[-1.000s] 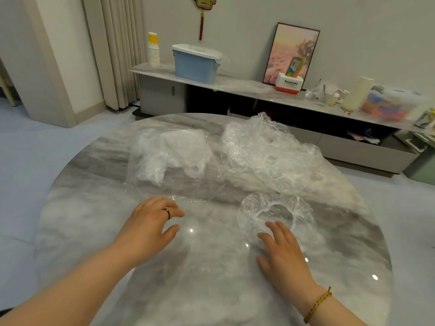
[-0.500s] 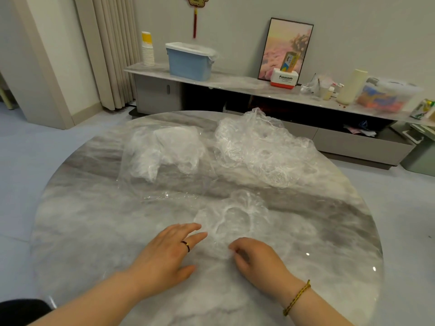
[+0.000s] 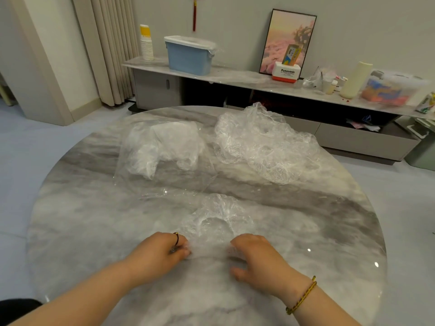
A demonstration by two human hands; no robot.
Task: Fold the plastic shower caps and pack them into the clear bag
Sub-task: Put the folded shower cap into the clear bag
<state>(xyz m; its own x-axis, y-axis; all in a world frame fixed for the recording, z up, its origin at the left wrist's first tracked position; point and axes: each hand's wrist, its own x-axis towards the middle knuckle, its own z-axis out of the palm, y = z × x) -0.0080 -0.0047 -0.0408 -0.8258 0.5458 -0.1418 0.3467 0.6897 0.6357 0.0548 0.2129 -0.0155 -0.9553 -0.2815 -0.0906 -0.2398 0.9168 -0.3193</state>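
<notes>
One clear shower cap (image 3: 216,218) lies crumpled on the round marble table (image 3: 82,220), just in front of me. My left hand (image 3: 160,254) pinches its near left edge with curled fingers. My right hand (image 3: 256,260) grips its near right edge. Farther back on the left lies the clear bag (image 3: 164,161) with folded white caps inside it. A loose heap of crumpled caps (image 3: 266,144) sits at the back right.
Beyond the table runs a low sideboard (image 3: 235,76) with a blue bin (image 3: 189,55), stacked paper cups (image 3: 146,43), a framed picture (image 3: 288,41) and clutter. Curtains (image 3: 110,50) hang at the left. Open floor surrounds the table.
The single cap was dragged from the right toward the middle front of the table. Both hands moved in and curled onto its near edge.
</notes>
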